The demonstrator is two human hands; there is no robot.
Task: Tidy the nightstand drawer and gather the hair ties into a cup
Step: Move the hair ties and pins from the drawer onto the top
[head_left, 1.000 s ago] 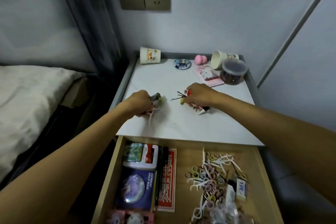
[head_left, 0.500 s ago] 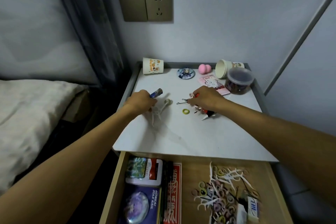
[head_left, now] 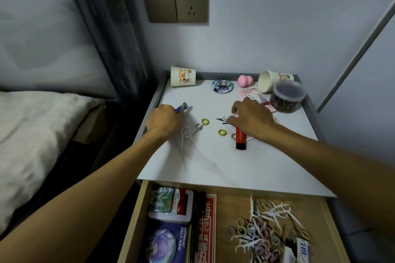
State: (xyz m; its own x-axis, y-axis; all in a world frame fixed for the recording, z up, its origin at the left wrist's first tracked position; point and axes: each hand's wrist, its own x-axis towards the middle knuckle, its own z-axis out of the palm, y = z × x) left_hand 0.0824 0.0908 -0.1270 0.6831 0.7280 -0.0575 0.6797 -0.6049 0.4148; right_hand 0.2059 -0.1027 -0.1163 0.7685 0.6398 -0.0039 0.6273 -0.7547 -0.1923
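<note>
On the white nightstand top [head_left: 213,162] my left hand [head_left: 165,120] grips a blue pen [head_left: 182,106]; white floss picks [head_left: 188,134] lie just right of it. My right hand [head_left: 250,119] rests knuckles up, its fingertips down by black hairpins [head_left: 221,120]. A red tube [head_left: 240,140] lies partly under that hand. Two yellow-green hair ties [head_left: 205,121] [head_left: 222,132] and a pale one [head_left: 233,136] lie between the hands. Two paper cups lie on their sides at the back, one left [head_left: 182,77] and one right [head_left: 267,83]. In the open drawer [head_left: 132,226] sits a pile of hair ties and floss picks [head_left: 265,228].
A lidded plastic jar [head_left: 287,97] of dark hair ties, a pink card [head_left: 254,97], a pink sponge [head_left: 245,80] and a round badge [head_left: 222,86] stand at the back. The drawer's left half holds boxes [head_left: 171,203], a black pen [head_left: 197,220] and a red card [head_left: 206,230]. A bed [head_left: 32,134] lies left.
My right hand has set the red tube and more hair ties on the top and spread out over them. My left hand has drawn left with the blue pen, leaving the floss picks lying.
</note>
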